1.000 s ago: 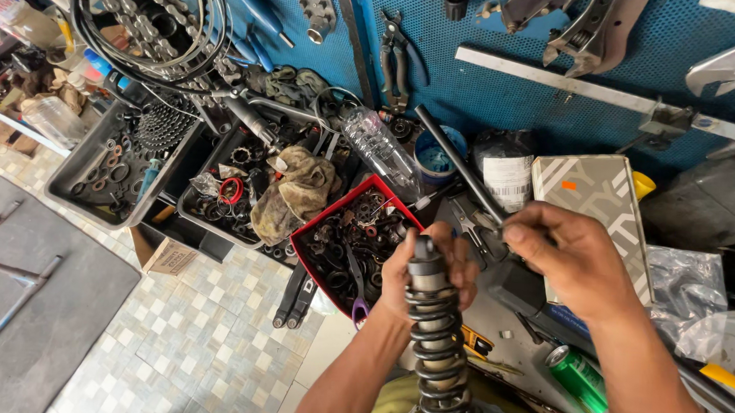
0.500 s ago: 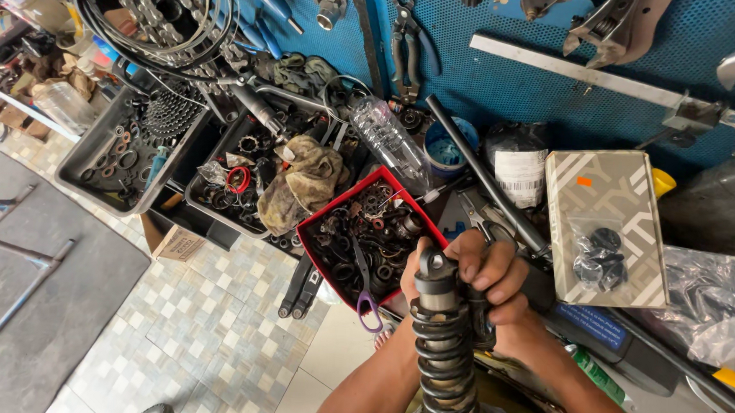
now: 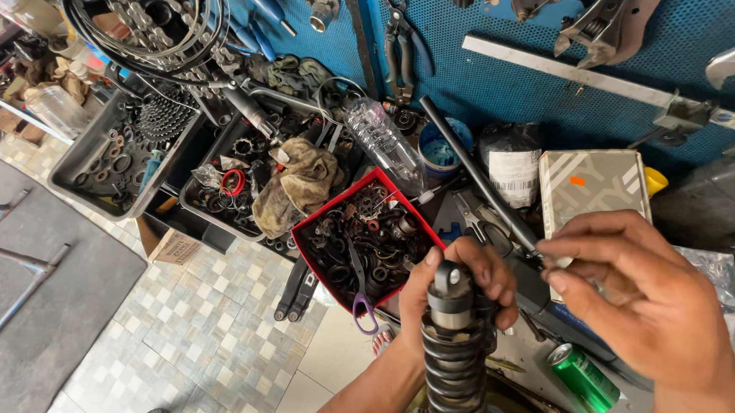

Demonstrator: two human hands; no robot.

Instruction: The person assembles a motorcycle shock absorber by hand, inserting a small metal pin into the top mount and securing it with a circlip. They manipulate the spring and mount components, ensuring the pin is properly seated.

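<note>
Head view shows the left hand [image 3: 455, 291] wrapped around the top of a black coil-spring shock absorber [image 3: 453, 362], held upright near the bench edge. Right hand [image 3: 631, 296] hovers just beside it, fingertips pinched together — whether on a small part cannot be told. Fitting work at the shock's top seems in hand — precise alignment needed. Red parts tray [image 3: 316, 221] crowds the left; open floor lies below.

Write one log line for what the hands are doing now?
left hand: grips shock absorber top | right hand: raised beside it, fingers pinched | behind: red tray
</note>
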